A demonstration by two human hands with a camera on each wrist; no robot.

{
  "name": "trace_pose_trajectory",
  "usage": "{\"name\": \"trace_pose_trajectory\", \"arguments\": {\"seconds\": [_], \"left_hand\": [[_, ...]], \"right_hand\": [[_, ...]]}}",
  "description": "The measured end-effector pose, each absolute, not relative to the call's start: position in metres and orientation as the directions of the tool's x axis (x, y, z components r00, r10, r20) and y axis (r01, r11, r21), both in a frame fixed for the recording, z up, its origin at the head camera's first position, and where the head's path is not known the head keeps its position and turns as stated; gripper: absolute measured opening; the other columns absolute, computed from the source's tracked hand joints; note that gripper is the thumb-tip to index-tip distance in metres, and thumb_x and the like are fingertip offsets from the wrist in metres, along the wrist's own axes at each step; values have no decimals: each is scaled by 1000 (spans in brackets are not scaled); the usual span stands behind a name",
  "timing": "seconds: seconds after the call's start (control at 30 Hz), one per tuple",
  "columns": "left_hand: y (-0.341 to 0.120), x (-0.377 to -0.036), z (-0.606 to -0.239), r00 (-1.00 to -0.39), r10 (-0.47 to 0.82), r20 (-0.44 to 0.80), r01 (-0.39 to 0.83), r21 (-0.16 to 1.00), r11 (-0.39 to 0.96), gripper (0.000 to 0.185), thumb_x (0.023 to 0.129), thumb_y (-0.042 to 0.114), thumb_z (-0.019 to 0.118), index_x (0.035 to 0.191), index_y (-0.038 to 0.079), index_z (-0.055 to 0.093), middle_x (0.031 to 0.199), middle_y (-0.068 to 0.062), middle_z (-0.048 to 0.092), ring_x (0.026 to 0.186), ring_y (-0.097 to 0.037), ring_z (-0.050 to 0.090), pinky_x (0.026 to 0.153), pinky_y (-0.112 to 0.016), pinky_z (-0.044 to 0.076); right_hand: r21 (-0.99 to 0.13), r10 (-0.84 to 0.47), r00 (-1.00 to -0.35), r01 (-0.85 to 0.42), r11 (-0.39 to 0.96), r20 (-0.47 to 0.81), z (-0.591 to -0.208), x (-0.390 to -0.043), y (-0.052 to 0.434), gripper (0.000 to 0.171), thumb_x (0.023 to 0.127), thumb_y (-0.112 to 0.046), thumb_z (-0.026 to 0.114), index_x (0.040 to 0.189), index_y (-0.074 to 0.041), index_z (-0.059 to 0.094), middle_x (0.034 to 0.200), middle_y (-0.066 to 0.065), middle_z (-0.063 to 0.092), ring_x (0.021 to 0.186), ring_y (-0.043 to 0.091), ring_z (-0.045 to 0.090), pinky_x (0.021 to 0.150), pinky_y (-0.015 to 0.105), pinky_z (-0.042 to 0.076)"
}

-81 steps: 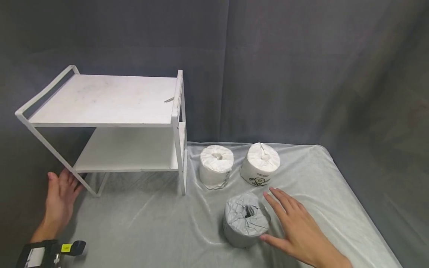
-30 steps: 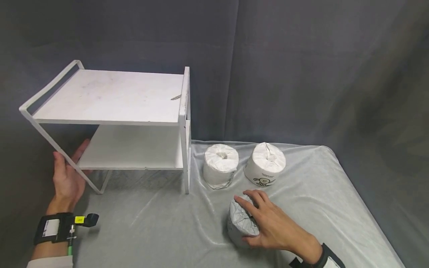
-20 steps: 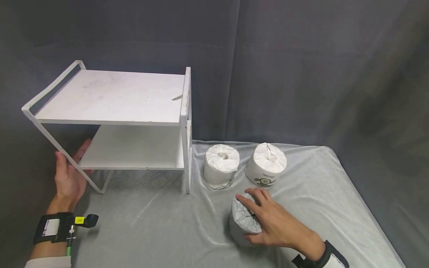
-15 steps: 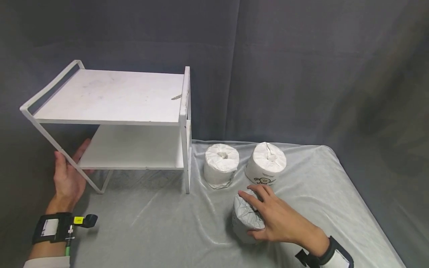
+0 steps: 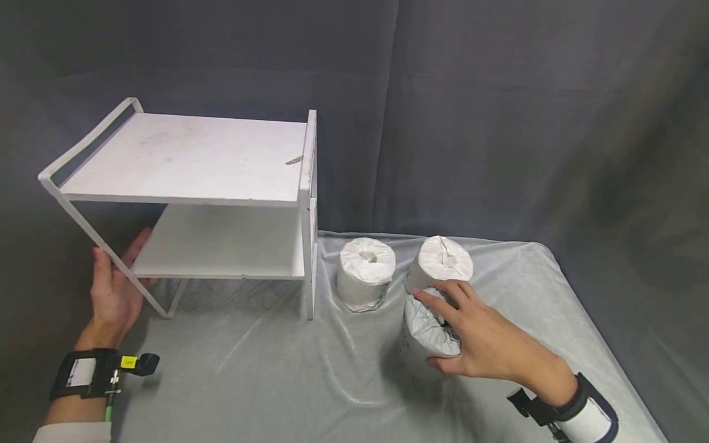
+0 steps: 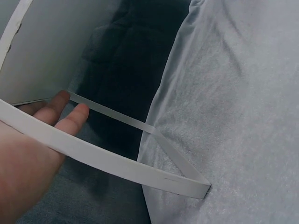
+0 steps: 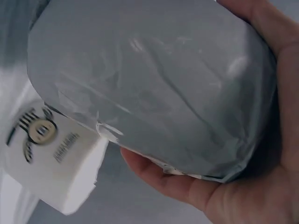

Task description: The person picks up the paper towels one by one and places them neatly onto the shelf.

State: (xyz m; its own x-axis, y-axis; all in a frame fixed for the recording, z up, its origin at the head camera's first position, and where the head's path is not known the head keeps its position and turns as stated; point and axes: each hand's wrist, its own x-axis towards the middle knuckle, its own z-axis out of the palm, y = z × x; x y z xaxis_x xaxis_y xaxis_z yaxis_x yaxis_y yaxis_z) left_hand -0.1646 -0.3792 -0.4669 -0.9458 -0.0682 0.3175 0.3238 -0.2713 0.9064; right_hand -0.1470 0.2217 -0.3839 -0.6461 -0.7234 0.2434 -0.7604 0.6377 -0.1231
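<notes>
My left hand point(image 5: 114, 301) is at the lower left of a white two-tier shelf rack point(image 5: 188, 160); its thumb lies on the slanted leg and its fingers reach behind it to the lower shelf's edge. In the left wrist view those fingers point(image 6: 56, 112) pass behind the white bar point(image 6: 103, 156). My right hand point(image 5: 487, 332) grips a paper-wrapped toilet roll point(image 5: 423, 332) by its right side, fingers over the top and thumb in front. This roll hangs slightly tilted above the cloth, partly covering a white toilet roll point(image 5: 443, 258) behind it. The right wrist view shows its wrapped underside point(image 7: 149, 88).
Another white toilet roll point(image 5: 365, 277) stands upright just right of the rack. Grey cloth point(image 5: 266, 369) covers the table, whose right edge slopes toward me. A dark grey curtain point(image 5: 471, 123) hangs behind.
My right hand has closed round the front toilet roll, lifted it and carried it back and to the right. My left hand has moved up onto the rack's leg and lower shelf.
</notes>
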Motion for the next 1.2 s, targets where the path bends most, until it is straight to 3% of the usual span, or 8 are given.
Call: {"name": "trace_pose_trajectory", "arguments": {"seconds": [0.23, 0.5, 0.87, 1.07, 1.2], "left_hand": [[-379, -163, -469, -946, -82, 313, 323, 907, -271, 84, 106, 71, 25, 170, 16, 21, 173, -5, 27, 150, -20, 36, 114, -29, 32], [-382, -163, -468, -952, -77, 296, 305, 912, -273, 83, 107, 70, 26, 170, 18, 22, 175, -3, 22, 153, -22, 30, 125, -38, 15], [-383, -166, -468, -953, -66, 296, 303, 919, -251, 83, 107, 71, 22, 170, 18, 22, 174, -3, 26, 148, -19, 37, 121, -35, 22], [-384, -167, -467, -951, -58, 303, 308, 917, -252, 83, 106, 71, 23, 170, 18, 22, 175, -2, 24, 149, -19, 37, 117, -31, 27], [-382, -167, -467, -954, -64, 292, 298, 914, -273, 83, 106, 71, 27, 170, 19, 23, 175, -3, 22, 150, -21, 34, 121, -35, 21]], "right_hand": [[-99, -750, -618, -783, 614, 236, -354, -155, 231, 105, 71, -45, 95, 159, -17, 46, 147, 13, 50, 131, 29, 50, 94, 47, 55], [-67, -755, -597, -794, 604, 271, -319, -166, 237, 103, 72, -43, 94, 160, -18, 45, 147, 14, 50, 132, 32, 50, 94, 52, 53], [-11, -769, -562, -809, 587, 304, -283, -179, 233, 106, 70, -42, 95, 160, -16, 45, 146, 15, 50, 129, 31, 49, 84, 49, 57], [-16, -775, -557, -815, 580, 300, -264, -186, 226, 106, 71, -41, 95, 161, -18, 45, 147, 12, 49, 130, 28, 47, 92, 48, 52], [-18, -777, -556, -816, 577, 295, -253, -190, 223, 104, 71, -40, 95, 160, -18, 46, 146, 12, 50, 130, 28, 47, 95, 49, 50]]}}
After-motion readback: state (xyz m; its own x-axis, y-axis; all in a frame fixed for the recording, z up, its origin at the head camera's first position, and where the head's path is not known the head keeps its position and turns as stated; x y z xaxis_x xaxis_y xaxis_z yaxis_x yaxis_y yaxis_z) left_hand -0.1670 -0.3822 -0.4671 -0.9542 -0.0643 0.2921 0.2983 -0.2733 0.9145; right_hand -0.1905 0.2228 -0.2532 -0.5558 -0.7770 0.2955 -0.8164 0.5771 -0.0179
